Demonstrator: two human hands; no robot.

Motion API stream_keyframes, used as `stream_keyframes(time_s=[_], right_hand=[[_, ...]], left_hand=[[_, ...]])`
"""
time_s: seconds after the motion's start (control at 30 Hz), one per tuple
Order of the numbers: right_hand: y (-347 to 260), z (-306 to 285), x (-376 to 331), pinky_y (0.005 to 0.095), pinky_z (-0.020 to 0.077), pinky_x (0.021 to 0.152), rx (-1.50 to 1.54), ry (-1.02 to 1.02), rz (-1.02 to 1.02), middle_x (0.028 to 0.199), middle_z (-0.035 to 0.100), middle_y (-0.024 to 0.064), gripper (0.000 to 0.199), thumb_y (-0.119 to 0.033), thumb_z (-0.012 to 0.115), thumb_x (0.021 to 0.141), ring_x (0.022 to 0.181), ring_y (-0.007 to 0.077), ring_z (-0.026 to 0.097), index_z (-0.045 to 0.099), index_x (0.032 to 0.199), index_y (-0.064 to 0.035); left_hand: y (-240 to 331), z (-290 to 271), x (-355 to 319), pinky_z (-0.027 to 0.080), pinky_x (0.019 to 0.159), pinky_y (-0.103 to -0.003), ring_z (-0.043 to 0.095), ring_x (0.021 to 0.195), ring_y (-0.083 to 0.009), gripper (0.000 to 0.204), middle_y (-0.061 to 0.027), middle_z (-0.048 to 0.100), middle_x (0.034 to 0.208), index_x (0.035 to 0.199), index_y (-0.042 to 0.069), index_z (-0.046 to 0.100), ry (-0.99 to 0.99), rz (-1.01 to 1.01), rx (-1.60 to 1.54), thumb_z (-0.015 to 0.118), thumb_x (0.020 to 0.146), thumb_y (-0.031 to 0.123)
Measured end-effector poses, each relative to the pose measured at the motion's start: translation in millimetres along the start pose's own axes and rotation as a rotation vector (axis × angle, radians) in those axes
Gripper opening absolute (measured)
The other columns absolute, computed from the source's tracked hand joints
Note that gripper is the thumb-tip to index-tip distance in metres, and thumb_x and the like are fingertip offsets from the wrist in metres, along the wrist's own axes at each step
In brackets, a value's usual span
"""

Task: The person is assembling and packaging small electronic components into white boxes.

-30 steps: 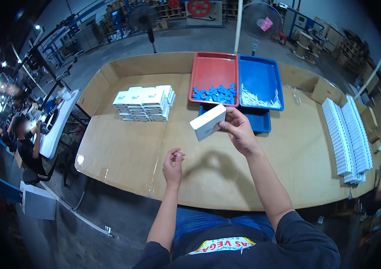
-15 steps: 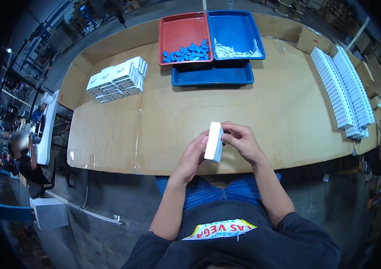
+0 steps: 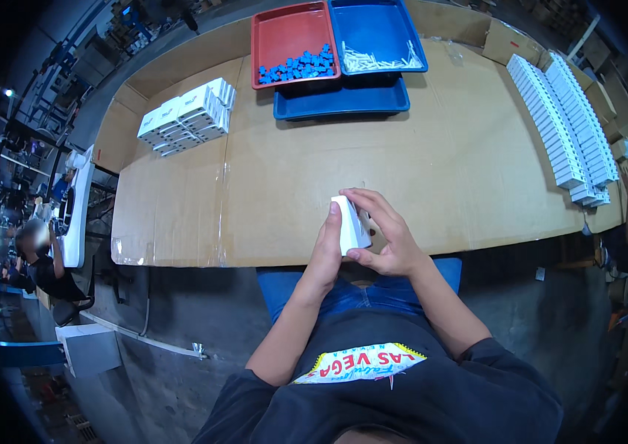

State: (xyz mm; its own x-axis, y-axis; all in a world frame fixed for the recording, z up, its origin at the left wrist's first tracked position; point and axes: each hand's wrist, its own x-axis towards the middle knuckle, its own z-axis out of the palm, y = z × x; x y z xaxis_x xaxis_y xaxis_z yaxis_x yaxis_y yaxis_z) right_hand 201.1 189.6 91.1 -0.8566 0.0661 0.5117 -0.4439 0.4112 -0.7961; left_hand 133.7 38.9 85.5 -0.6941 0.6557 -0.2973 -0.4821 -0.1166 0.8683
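Between my two hands, above the near edge of the cardboard-covered table, is a small white box [image 3: 349, 231], tilted, with one narrow side facing up. My left hand [image 3: 323, 251] grips its left side, thumb laid along the edge. On the right side my right hand [image 3: 388, 237] curls round it, fingers over the far end and thumb at the near end. Its far face is hidden by my right fingers.
Stacked white boxes [image 3: 187, 117] stand at the left. Long rows of similar boxes [image 3: 547, 122] line the right. At the back are a red tray [image 3: 292, 37] with blue pieces [image 3: 299, 68], a blue tray [image 3: 377, 33] with white sticks [image 3: 380, 59], and a lower blue tray [image 3: 343, 106].
My right hand has shifted from pinching the box's side to spanning it from far end to near end. The box has turned and tilted. The view has shifted, so the table sits higher.
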Motion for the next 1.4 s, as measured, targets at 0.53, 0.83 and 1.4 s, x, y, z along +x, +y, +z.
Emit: stream_keyframes(time_s=[0.53,0.83,1.4], right_hand=[[-3.3,7.1,4.4,0.0447,0.0481,0.106,-0.128,0.031,-0.157,0.142,0.053,0.0276,0.097,-0.049,0.077,0.083,0.127,0.0420,0.058,0.042,0.154,0.0060],[43.3,27.6,2.8,0.0495,0.0530,0.099,-0.212,0.234,-0.244,0.137,0.059,0.0341,0.090,-0.066,0.055,0.099,0.118,0.0463,0.065,0.055,0.141,0.0144],[68.5,36.3,-3.0,0.0489,0.0545,0.102,-0.193,0.219,-0.197,0.132,0.061,0.0380,0.083,-0.059,0.047,0.106,0.122,0.0497,0.065,0.057,0.136,0.0181]], left_hand=[[39.5,34.0,-27.8,0.054,0.094,-0.032,0.065,0.114,-0.0176,0.072,-0.0095,0.063,0.126,0.148,0.005,0.046,0.057,-0.052,-0.167,0.035,0.110,0.064],[19.3,15.5,2.5,0.056,0.088,-0.030,0.066,0.110,-0.0124,0.062,-0.0035,0.065,0.123,0.148,0.012,0.048,0.000,-0.100,-0.193,0.042,0.110,0.060],[-9.2,11.7,23.1,0.054,0.090,-0.029,0.064,0.108,-0.0118,0.057,-0.0026,0.065,0.121,0.142,0.012,0.053,0.136,-0.148,-0.275,0.043,0.111,0.058]])
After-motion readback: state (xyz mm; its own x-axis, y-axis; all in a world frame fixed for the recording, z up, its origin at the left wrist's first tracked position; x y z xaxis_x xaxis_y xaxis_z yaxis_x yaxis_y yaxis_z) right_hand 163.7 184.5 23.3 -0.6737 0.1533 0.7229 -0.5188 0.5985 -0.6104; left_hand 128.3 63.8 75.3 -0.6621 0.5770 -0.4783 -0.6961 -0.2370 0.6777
